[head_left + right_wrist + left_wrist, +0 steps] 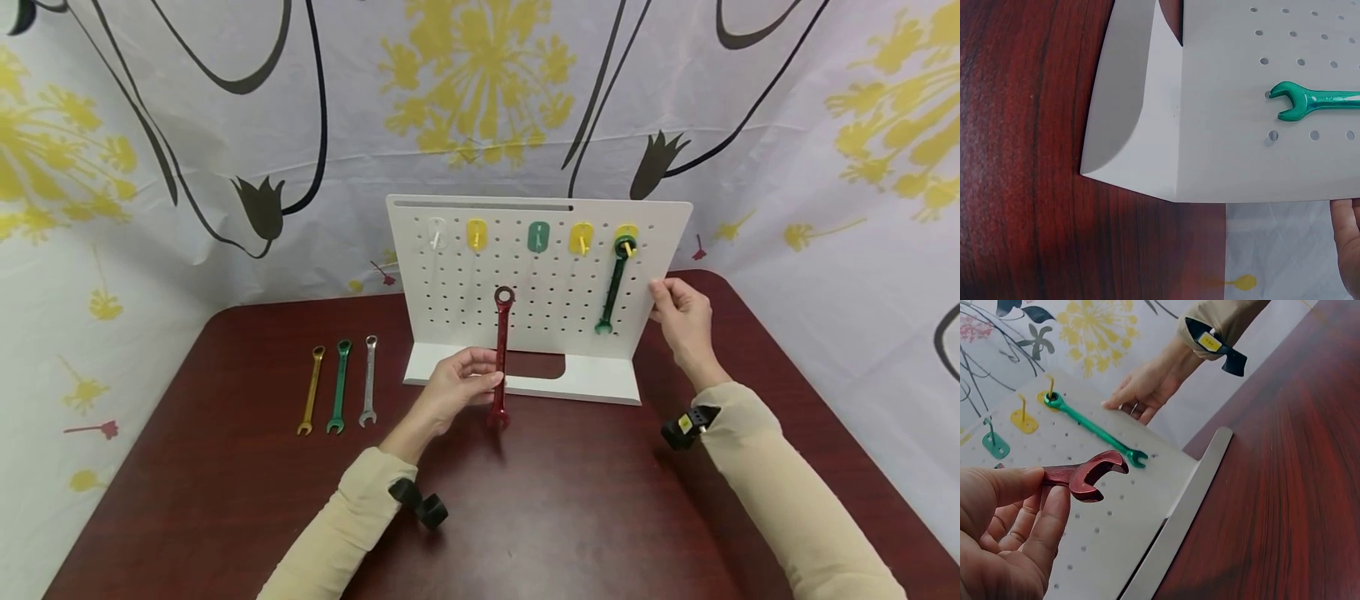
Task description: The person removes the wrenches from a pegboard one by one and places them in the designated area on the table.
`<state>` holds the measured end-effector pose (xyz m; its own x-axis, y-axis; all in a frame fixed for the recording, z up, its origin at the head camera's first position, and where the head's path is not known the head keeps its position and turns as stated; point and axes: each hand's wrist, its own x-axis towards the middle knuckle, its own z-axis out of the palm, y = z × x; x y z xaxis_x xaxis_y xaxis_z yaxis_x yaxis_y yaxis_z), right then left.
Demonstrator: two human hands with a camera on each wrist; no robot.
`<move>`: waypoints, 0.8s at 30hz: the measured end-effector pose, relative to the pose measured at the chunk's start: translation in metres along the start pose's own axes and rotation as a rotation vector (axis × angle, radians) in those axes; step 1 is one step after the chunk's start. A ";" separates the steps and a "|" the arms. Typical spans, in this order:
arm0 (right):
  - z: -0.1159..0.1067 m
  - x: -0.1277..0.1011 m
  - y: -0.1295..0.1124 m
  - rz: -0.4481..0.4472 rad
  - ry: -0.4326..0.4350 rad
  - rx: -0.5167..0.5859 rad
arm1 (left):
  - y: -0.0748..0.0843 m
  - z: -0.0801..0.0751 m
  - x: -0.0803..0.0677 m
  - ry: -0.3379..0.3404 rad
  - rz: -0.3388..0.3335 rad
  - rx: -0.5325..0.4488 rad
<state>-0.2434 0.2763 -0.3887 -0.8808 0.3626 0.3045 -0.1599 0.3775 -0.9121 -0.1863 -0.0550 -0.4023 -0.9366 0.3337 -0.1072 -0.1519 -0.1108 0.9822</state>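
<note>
My left hand (pixel 459 379) pinches a red combination wrench (pixel 502 337) by its lower shank, in front of the white pegboard (pixel 450 292). The wrench stands nearly upright, ring end up; its open jaw faces the camera in the left wrist view. At the board's right edge, my right hand (pixel 682 323) grips that edge with the thumb in front and fingers partly hidden behind. A green wrench (pixel 614 292) hangs by its ring from the yellow hook (pixel 628 247) furthest right. Other hooks in the row, white (pixel 436 237), yellow (pixel 476 236), green (pixel 538 237) and yellow (pixel 581 240), hold nothing.
Left of the board, a gold wrench (pixel 311 392), a green wrench (pixel 340 387) and a silver wrench (pixel 370 379) lie side by side on the dark red table (pixel 225 467). The board's white base (pixel 592 379) juts toward me. A patterned curtain (pixel 345 217) hangs behind.
</note>
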 end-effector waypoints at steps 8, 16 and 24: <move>0.000 0.000 0.000 -0.018 0.008 0.007 | -0.002 -0.018 -0.006 0.064 -0.024 0.026; 0.000 0.000 0.001 -0.041 -0.004 0.017 | -0.003 -0.035 -0.013 0.110 -0.045 0.072; 0.000 0.000 0.000 -0.035 -0.006 -0.005 | -0.004 -0.056 -0.020 0.154 -0.067 0.130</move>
<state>-0.2435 0.2766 -0.3889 -0.8771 0.3442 0.3351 -0.1887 0.3945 -0.8993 -0.1847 -0.1141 -0.4127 -0.9644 0.1885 -0.1857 -0.1830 0.0321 0.9826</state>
